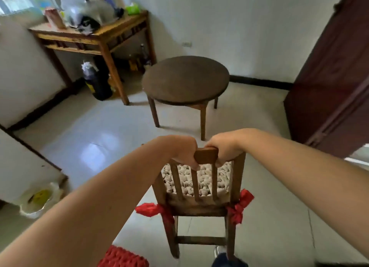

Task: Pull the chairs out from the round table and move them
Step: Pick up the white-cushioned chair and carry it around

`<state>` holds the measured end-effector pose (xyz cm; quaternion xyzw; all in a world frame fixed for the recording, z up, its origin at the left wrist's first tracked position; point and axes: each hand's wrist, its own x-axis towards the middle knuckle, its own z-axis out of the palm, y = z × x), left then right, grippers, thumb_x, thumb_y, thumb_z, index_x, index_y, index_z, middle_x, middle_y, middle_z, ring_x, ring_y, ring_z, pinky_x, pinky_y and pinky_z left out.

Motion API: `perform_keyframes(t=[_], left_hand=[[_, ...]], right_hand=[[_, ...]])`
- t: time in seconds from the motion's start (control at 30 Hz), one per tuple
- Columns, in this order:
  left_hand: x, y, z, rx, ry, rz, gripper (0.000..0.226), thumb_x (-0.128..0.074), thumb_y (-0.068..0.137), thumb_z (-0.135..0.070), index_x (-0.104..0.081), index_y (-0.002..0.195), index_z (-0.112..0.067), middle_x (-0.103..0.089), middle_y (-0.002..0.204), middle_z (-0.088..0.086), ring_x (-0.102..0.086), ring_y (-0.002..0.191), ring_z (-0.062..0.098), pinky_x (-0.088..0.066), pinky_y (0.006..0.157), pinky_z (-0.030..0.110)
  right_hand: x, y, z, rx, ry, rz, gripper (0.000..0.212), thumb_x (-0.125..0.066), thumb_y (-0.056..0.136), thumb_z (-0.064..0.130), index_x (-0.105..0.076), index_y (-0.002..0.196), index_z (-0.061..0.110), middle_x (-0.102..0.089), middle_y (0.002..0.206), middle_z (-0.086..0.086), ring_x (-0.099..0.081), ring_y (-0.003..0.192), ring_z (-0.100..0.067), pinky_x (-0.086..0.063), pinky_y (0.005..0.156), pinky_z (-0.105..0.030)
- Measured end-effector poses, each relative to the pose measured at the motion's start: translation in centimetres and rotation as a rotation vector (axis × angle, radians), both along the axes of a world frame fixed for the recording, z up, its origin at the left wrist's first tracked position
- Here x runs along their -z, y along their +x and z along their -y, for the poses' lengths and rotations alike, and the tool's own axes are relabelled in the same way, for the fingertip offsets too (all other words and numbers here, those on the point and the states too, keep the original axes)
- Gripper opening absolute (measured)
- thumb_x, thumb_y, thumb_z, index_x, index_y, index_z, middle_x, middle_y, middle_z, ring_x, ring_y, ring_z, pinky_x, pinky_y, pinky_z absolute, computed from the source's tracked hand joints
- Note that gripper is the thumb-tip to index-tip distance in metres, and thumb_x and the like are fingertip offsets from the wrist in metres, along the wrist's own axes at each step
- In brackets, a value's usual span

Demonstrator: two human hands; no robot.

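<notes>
A small wooden chair (pixel 201 207) with a woven pale seat and red ties on both back posts stands on the tiled floor directly in front of me, well apart from the round table (pixel 185 79). My left hand (pixel 179 153) and my right hand (pixel 223 149) both grip the chair's top rail (pixel 205 155), side by side. The dark round table stands beyond the chair with no chair under it. A red woven seat (pixel 123 257), perhaps of another chair, shows at the bottom edge.
A cluttered square wooden table (pixel 103 41) stands in the far left corner with a dark bin (pixel 97 83) and bottles beneath. A dark red door or cabinet (pixel 335 83) lines the right. A white bag (pixel 38 199) lies on the floor at left.
</notes>
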<state>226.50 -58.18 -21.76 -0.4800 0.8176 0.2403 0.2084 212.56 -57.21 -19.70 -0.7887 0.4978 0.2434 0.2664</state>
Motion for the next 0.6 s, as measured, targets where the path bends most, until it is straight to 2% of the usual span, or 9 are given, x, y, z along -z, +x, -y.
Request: perform_keyframes(t=[0.13,0.23,0.33,0.43,0.5,0.6], left_hand=[[1.2,-2.2,-5.0,0.182,-0.022,0.025,0.048,-0.066,0.078,-0.046,-0.061,0.113,-0.014,-0.063,0.088,0.001,-0.058,0.076,0.018,-0.044,0.070,0.028],[2.7,-3.4,-8.7,0.238,-0.011,0.034,0.051,-0.065,0.078,-0.047,-0.060,0.115,-0.012,-0.064,0.093,0.003,-0.059,0.081,0.021,-0.045,0.072,0.029],[4.9,-4.1,-12.7,0.258,-0.010,0.019,0.050,-0.065,0.078,-0.047,-0.059,0.113,-0.012,-0.059,0.087,0.001,-0.057,0.078,0.020,-0.044,0.070,0.028],[7.7,-4.1,-17.9,0.287,-0.019,0.024,0.047,-0.064,0.079,-0.047,-0.057,0.110,-0.013,-0.056,0.086,0.000,-0.054,0.075,0.019,-0.042,0.067,0.028],[9.6,-3.8,-21.3,0.326,-0.043,0.044,0.045,-0.062,0.081,-0.046,-0.056,0.110,-0.012,-0.055,0.087,0.000,-0.053,0.077,0.018,-0.040,0.067,0.028],[11.9,-3.1,-25.9,0.381,-0.078,0.057,0.043,-0.059,0.083,-0.046,-0.053,0.111,-0.013,-0.053,0.088,-0.001,-0.052,0.079,0.018,-0.040,0.069,0.028]], right_hand=[[1.9,-1.8,-7.3,0.178,0.022,0.026,0.046,-0.066,0.081,0.020,-0.050,0.124,0.022,-0.058,0.104,-0.001,-0.056,0.094,-0.020,-0.047,0.083,-0.034],[3.2,-2.7,-11.8,0.266,0.042,0.043,0.046,-0.065,0.082,0.017,-0.048,0.125,0.019,-0.055,0.103,-0.003,-0.053,0.093,-0.021,-0.045,0.082,-0.034],[4.8,-3.3,-16.3,0.299,0.028,0.021,0.040,-0.065,0.081,0.019,-0.050,0.119,0.021,-0.055,0.092,0.003,-0.053,0.087,-0.019,-0.042,0.070,-0.029],[7.2,-3.1,-21.8,0.310,0.026,0.016,0.034,-0.063,0.082,0.018,-0.051,0.113,0.021,-0.048,0.079,0.008,-0.049,0.079,-0.015,-0.036,0.060,-0.025],[9.1,-2.6,-25.3,0.310,0.025,0.022,0.032,-0.063,0.082,0.016,-0.052,0.111,0.020,-0.053,0.088,0.003,-0.052,0.083,-0.018,-0.038,0.061,-0.025],[11.7,-1.9,-30.2,0.336,0.047,0.024,0.031,-0.060,0.082,0.013,-0.052,0.110,0.019,-0.061,0.104,-0.006,-0.058,0.092,-0.022,-0.044,0.072,-0.032]])
